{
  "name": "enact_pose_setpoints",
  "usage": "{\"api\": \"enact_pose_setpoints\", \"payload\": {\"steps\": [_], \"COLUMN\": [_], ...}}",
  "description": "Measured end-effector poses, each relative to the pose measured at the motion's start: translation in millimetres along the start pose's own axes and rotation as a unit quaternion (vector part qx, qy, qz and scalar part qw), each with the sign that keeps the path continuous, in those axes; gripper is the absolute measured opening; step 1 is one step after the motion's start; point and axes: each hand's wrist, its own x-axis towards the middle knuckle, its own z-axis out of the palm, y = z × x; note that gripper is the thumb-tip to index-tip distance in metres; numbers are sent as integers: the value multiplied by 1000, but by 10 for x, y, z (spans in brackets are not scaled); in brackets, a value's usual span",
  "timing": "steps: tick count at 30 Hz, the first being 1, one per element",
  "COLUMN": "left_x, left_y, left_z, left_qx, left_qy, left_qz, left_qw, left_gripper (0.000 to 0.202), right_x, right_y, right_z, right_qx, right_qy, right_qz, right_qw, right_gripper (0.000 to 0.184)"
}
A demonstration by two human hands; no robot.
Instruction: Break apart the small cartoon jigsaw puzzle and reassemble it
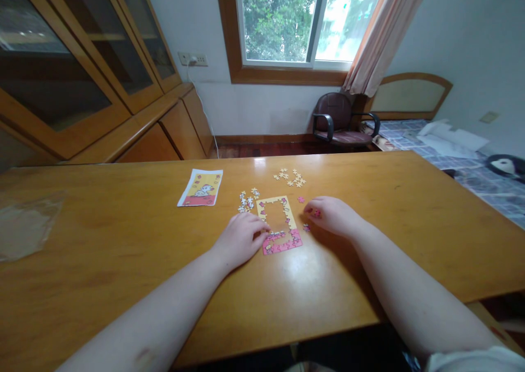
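A partly assembled jigsaw puzzle (283, 247) lies on the table, its border joined in yellow above and pink below around a gap in the middle. My left hand (245, 236) rests at its left edge, fingers curled, the fingertips touching the pieces there. Just right of the frame, my right hand (332, 214) has its fingers closed on a pink puzzle piece (317, 213). Close by lie a loose pink piece (301, 199) and a darker pink piece (307, 227). White patterned pieces (246, 202) sit beyond my left hand, and yellow pieces (296, 180) farther back.
A picture card (200, 189) of a white animal lies at the left of the wooden table (135, 262). Clear plastic wrapping (28, 224) is at the far left. Past the table stand a glass-door cabinet (123, 87), an armchair (338, 120) and a bed (430, 137).
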Motion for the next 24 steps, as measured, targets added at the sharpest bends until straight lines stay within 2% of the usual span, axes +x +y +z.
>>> {"api": "enact_pose_setpoints", "payload": {"steps": [4, 8, 19, 24], "left_x": [3, 3, -1, -3], "left_y": [6, 14, 20, 36], "left_z": [-7, -7, -18, -17], "left_qx": [3, 1, -5, -10], "left_qy": [-2, -1, -5, 1], "left_qz": [-1, -5, -8, -7], "left_qw": [1000, 1000, 1000, 1000], "left_gripper": [18, 17, 17, 16], "right_x": [-31, -37, 2, -27], "right_y": [-12, -62, -29, -119], "right_z": [-30, -13, 102, 98], "right_qx": [31, 41, 72, 194], "right_qy": [-43, -92, -63, -43], "right_qz": [8, -29, -51, -56], "right_qw": [999, 994, 994, 978], "right_gripper": [14, 19, 19, 15]}}
